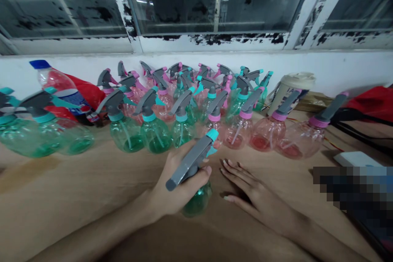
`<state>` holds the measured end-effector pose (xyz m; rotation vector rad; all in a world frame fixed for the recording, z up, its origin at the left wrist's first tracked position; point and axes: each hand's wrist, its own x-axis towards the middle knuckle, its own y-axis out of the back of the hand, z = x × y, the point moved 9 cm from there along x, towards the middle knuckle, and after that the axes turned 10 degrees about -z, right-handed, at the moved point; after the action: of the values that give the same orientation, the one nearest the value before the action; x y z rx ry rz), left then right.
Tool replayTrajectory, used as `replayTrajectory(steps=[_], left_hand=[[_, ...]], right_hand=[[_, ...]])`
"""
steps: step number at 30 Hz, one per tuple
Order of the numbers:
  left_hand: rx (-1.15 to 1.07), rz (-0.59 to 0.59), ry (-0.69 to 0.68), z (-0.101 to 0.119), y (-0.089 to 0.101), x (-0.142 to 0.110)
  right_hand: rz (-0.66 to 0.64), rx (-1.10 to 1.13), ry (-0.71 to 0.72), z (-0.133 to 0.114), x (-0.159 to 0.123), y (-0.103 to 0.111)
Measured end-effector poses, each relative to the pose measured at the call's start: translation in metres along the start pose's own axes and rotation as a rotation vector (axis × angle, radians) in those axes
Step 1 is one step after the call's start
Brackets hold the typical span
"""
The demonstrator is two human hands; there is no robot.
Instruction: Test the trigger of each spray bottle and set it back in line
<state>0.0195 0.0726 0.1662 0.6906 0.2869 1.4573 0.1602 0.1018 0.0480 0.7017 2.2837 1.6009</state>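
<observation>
My left hand [181, 180] is wrapped round the neck of a green spray bottle [198, 202] with a grey trigger head and teal nozzle. The bottle is near the middle of the table, its lower part partly hidden by my hand. To its right, my right hand [248, 188] lies palm down on the tabletop, fingers stretched out and holding nothing. Just beyond both hands stands a front row of green spray bottles [155, 137] and pink spray bottles [236, 135], with several more crowded behind them.
A large plastic drink bottle [58, 86] with a blue cap leans at the back left beside red plastic [84, 90]. Behind the row on the right is a paper cup [290, 90]. Black cables [359, 120] and a white box [357, 159] lie at the right. Windows rise above the wall.
</observation>
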Motion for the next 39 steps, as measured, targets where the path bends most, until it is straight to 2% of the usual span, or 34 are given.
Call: replayTrajectory(steps=[15, 22, 32, 39], left_hand=[[-0.001, 0.012, -0.01, 0.0, 0.0, -0.001], [-0.041, -0.03, 0.048, -0.007, -0.003, -0.001], [0.046, -0.027, -0.02, 0.004, 0.004, 0.001], [-0.053, -0.013, 0.016, 0.001, 0.001, 0.001]], right_hand=[[0.0, -0.004, 0.005, -0.001, 0.0, 0.0], [0.015, 0.015, 0.022, -0.001, 0.0, 0.002], [-0.006, 0.0, 0.008, 0.0, 0.0, 0.0], [-0.003, -0.017, 0.004, 0.001, 0.0, -0.002]])
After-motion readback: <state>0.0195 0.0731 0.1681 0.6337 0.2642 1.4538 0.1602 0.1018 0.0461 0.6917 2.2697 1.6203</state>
